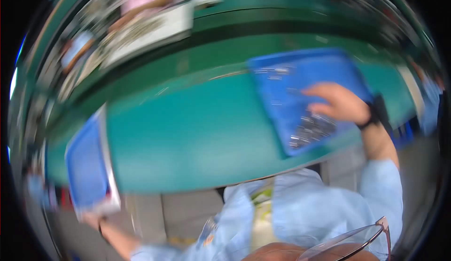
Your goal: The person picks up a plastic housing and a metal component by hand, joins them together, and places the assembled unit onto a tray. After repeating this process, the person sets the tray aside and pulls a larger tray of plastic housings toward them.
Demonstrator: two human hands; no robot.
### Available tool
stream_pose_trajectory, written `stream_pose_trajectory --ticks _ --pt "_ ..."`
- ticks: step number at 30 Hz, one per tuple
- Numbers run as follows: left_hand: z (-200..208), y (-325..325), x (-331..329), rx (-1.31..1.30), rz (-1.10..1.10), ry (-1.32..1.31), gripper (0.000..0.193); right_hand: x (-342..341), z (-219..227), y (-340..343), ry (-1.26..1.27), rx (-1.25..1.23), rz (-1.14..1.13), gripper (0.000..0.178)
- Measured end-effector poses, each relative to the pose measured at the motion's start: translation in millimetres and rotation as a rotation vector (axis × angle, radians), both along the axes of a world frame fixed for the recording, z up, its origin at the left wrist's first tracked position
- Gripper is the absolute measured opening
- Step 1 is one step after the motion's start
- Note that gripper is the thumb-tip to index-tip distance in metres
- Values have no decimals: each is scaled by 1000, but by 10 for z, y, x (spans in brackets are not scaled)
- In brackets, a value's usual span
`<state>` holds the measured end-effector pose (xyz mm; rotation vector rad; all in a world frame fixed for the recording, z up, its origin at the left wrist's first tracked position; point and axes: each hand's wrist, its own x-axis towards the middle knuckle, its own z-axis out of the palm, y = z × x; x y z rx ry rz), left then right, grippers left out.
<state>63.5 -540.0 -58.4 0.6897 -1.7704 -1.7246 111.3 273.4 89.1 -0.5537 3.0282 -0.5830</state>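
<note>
- Clock read from mid-table, 12 away from the worker.
- Smooth green tabletop: near edge runs 4 to 8, close to the light-blue shirt. Wide stretch of green separates the two trays.
- Shallow blue plastic tray at 3, askew, near corner close to the table edge.
- In it: heap of small shiny silvery pieces at its near end, a few more at the far-left corner. Blur hides their exact shape.
- Right hand, black wristband, over that tray: thumb and fingers spread apart, just above the heap; contact can't be told.
- Blue tray with white rim at 8, near end past the table edge. Left hand at that end; can't tell if it's clamped on.
- White box at 11, thin tangled pieces inside, co-worker's arm over it.
- Shirt patch: too blurred to read.
</note>
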Motion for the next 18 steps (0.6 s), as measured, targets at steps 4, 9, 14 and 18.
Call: stream_pose_trajectory --ticks 4,9,14,18 --pt "-5 1287 -1771 96 -506 -28 41 -47 -214 352 280 -226 -303 30" --pt "136 2829 -2446 207 -967 -56 41 873 -827 1908 678 -529 -1029 28" --pt "435 3758 -2207 286 -1220 -101 41 1386 -1180 3368 618 -874 -1615 47" --pt "802 4440 -1825 319 -1408 -149 41 1678 -1221 4003 749 -1131 -1826 49"
